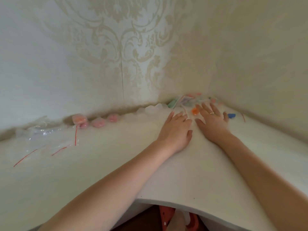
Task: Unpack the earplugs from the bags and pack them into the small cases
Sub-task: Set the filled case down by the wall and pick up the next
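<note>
Earplugs (194,111) orange, between hands | left (176,130), right (212,121): flat, fingers spread (empty) | table (116,164)

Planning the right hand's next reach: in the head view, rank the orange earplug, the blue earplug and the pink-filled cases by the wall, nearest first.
From the right hand:
1. Orange earplug, at its fingertips, left side.
2. Blue earplug, just right of the hand.
3. Pink-filled cases, far left along the wall.
</note>
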The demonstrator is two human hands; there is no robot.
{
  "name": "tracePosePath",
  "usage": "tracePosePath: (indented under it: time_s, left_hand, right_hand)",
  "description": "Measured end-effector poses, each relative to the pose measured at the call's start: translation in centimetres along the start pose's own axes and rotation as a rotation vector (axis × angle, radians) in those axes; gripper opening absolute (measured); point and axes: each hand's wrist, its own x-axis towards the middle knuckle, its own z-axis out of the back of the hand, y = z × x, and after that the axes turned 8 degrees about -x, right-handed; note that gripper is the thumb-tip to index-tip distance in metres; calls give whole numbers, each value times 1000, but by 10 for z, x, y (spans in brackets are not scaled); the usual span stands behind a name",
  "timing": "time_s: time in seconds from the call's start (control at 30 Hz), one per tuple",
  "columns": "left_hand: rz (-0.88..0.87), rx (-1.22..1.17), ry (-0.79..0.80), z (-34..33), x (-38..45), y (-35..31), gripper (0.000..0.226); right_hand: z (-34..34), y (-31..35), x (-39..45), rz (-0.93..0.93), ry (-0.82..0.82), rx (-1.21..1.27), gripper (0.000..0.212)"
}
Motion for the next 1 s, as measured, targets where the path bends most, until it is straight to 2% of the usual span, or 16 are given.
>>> tracePosePath:
  time_s: [0.13,0.27,0.43,0.57,0.6,0.67,0.7,0.73,0.77,0.83,0.87,0.93,1.0]
  left_hand:
    - [58,-8,14,-9,3,3,42]
    - [164,16,-10,-8,6,9,51]
    - [415,14,53,-6,8,21,54]
    - [377,81,-11,-7,6,17,47]
    - [369,103,-33,-7,6,16,49]
    - [346,95,-89,-8,7,17,57]
    - [317,52,-142,-9,7,17,61]
    - [278,-34,-211,-9,8,16,62]
    - [241,-170,-280,-8,9,14,61]
    - [226,-536,-338,-3,11,10,54]
    - [246,-719,-353,0,13,8,47]
    - [324,-1026,-443,5,14,8,27]
    - [410,-1188,-542,9,15,14,25]
  right_hand:
    - [-4,7,13,49,81,5,49]
    - [-4,13,21,-29,36,-22,57]
    - [-5,14,20,-104,-74,-27,42]
    - [-3,14,19,-130,-52,122,33]
    - [-3,13,18,-124,-91,118,29]
    - [-4,13,15,-106,-273,100,24]
    - [-2,15,11,-110,-367,157,24]
    - [2,19,7,-112,-436,315,24]
    - [9,23,2,-120,-430,581,24]
    - [27,36,-8,-133,-215,1188,21]
    - [34,42,-13,-133,-93,1382,18]
    - [42,48,-18,-149,60,1551,14]
    - [44,48,-19,-199,97,1595,19]
